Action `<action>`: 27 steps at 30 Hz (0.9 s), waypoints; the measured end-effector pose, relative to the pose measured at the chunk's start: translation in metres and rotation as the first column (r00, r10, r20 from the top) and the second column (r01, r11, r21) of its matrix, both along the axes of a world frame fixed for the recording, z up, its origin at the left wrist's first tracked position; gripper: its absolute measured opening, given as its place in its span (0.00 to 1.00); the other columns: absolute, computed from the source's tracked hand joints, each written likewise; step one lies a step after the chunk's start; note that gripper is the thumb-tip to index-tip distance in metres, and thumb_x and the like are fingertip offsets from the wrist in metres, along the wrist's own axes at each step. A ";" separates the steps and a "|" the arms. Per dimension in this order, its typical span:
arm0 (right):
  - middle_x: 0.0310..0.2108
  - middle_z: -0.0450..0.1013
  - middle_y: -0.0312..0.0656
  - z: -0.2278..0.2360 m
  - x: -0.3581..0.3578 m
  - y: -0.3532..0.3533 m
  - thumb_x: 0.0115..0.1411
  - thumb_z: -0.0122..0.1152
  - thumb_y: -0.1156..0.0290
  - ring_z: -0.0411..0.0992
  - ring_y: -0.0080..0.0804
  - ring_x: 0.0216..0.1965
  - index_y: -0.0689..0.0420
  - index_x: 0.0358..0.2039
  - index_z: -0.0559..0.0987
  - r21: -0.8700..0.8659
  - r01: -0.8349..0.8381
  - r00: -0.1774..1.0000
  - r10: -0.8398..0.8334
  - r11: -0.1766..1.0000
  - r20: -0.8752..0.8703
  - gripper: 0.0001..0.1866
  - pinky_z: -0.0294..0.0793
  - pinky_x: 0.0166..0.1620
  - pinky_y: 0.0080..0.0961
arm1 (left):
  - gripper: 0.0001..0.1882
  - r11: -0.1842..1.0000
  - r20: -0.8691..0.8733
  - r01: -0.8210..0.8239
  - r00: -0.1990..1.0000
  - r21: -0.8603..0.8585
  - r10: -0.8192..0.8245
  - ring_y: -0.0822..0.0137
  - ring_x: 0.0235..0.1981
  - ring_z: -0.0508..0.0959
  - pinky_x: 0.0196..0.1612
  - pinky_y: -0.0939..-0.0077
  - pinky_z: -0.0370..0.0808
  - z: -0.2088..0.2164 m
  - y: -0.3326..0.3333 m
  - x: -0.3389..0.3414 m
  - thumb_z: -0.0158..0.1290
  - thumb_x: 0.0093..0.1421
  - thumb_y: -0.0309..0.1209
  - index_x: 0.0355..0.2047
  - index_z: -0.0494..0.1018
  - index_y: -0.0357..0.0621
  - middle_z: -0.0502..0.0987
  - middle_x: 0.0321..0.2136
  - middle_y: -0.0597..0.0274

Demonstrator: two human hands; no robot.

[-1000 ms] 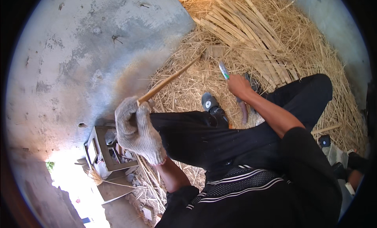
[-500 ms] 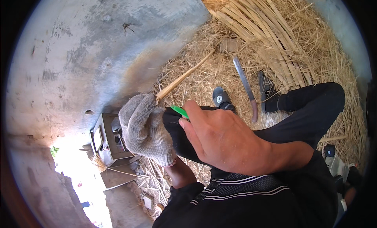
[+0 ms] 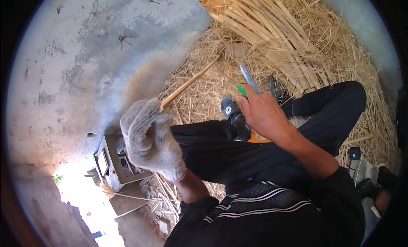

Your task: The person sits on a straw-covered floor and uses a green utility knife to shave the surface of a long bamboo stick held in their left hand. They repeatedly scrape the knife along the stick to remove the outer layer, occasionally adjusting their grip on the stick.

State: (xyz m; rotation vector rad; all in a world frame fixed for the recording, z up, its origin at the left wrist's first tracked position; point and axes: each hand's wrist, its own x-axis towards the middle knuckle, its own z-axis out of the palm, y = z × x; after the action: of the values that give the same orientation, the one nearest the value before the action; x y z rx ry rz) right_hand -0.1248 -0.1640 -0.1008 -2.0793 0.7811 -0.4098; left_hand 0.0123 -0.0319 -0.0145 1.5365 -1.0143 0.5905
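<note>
My left hand (image 3: 153,140), in a grey knitted glove, is closed around the lower end of a pale wooden or bamboo strip (image 3: 189,84). The strip slants up and away to the right, narrowing toward its far end. My bare right hand (image 3: 268,117) grips a small bright green tool (image 3: 242,91), with only a short part of it showing past the fingers. It is apart from the strip, above my lap. A long knife blade (image 3: 249,78) lies on the straw just beyond my right hand, which hides its handle.
A pile of long split strips (image 3: 272,30) lies on straw (image 3: 204,51) at the far right. My bent legs in black trousers (image 3: 212,149) are below my hands, with an orange object (image 3: 258,139) partly hidden between them. A worn wall (image 3: 93,68) and a small cabinet (image 3: 127,162) stand left.
My right hand with the green tool has moved away and right, from close beside the glove to beyond the strip's side. My left hand still holds the strip; the view has shifted slightly.
</note>
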 end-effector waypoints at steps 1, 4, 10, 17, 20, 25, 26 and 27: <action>0.18 0.71 0.60 0.010 -0.002 -0.001 0.66 0.52 0.67 0.73 0.60 0.23 0.65 0.39 0.71 0.030 -0.015 0.998 0.013 0.999 0.062 0.12 0.70 0.27 0.49 | 0.11 0.997 -0.039 -0.072 0.997 0.000 0.072 0.60 0.38 0.79 0.44 0.67 0.77 0.002 -0.001 0.001 0.65 0.46 0.19 0.32 0.80 0.36 0.81 0.33 0.56; 0.15 0.71 0.58 0.048 -0.001 0.015 0.67 0.49 0.65 0.74 0.59 0.20 0.67 0.39 0.69 0.001 -0.164 0.939 0.156 0.986 0.308 0.14 0.72 0.24 0.49 | 0.12 0.997 -0.016 -0.070 0.997 0.013 0.070 0.60 0.38 0.79 0.43 0.67 0.77 0.001 -0.002 0.002 0.64 0.45 0.17 0.33 0.79 0.36 0.80 0.33 0.55; 0.13 0.68 0.55 0.043 0.033 0.035 0.65 0.53 0.69 0.72 0.57 0.18 0.65 0.36 0.68 -0.041 -0.181 0.923 0.184 0.983 0.337 0.11 0.71 0.21 0.44 | 0.12 0.997 -0.064 -0.074 0.995 0.007 0.075 0.61 0.38 0.78 0.41 0.69 0.78 -0.003 -0.002 -0.006 0.61 0.47 0.13 0.33 0.77 0.33 0.79 0.35 0.53; 0.13 0.70 0.56 0.051 0.046 0.035 0.64 0.52 0.72 0.74 0.56 0.18 0.66 0.36 0.69 -0.132 -0.205 0.915 0.238 0.970 0.326 0.08 0.74 0.22 0.45 | 0.11 0.990 -0.109 -0.142 0.984 -0.014 0.139 0.65 0.38 0.78 0.36 0.75 0.83 -0.006 0.005 0.004 0.59 0.51 0.11 0.35 0.75 0.31 0.78 0.38 0.52; 0.16 0.71 0.59 -0.018 0.064 0.010 0.63 0.50 0.72 0.75 0.57 0.21 0.68 0.38 0.71 -0.211 -0.097 0.990 0.117 0.973 0.081 0.11 0.75 0.25 0.47 | 0.09 0.996 -0.097 -0.091 0.991 -0.003 0.091 0.66 0.36 0.80 0.34 0.75 0.84 -0.002 0.002 -0.001 0.58 0.53 0.12 0.35 0.75 0.31 0.78 0.37 0.52; 0.17 0.71 0.61 -0.002 0.039 0.017 0.67 0.50 0.67 0.73 0.61 0.22 0.67 0.37 0.70 -0.069 -0.143 0.984 0.149 0.987 0.098 0.13 0.73 0.26 0.49 | 0.08 0.991 -0.174 -0.117 0.979 -0.059 0.105 0.65 0.27 0.82 0.31 0.75 0.84 0.002 -0.005 0.002 0.55 0.57 0.14 0.38 0.75 0.33 0.79 0.34 0.51; 0.17 0.71 0.60 0.010 0.034 0.020 0.66 0.50 0.67 0.73 0.60 0.21 0.67 0.36 0.70 -0.055 -0.133 0.984 0.139 0.990 0.115 0.12 0.73 0.26 0.49 | 0.08 0.985 -0.216 -0.174 0.962 -0.001 0.169 0.66 0.27 0.82 0.30 0.78 0.82 0.004 -0.001 0.007 0.55 0.57 0.15 0.38 0.75 0.32 0.79 0.35 0.50; 0.16 0.71 0.59 0.022 0.033 0.019 0.66 0.51 0.68 0.73 0.59 0.20 0.66 0.36 0.69 -0.054 -0.130 0.980 0.137 0.990 0.145 0.12 0.73 0.25 0.48 | 0.08 0.982 -0.198 -0.188 0.963 -0.008 0.183 0.66 0.27 0.82 0.29 0.80 0.80 0.006 0.000 0.007 0.56 0.57 0.15 0.38 0.75 0.32 0.79 0.36 0.50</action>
State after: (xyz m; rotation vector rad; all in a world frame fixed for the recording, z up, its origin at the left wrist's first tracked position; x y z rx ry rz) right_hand -0.0915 -0.1446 -0.0786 -2.1009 0.5460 -0.5046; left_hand 0.0196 -0.0319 -0.0082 1.6422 -0.7149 0.5667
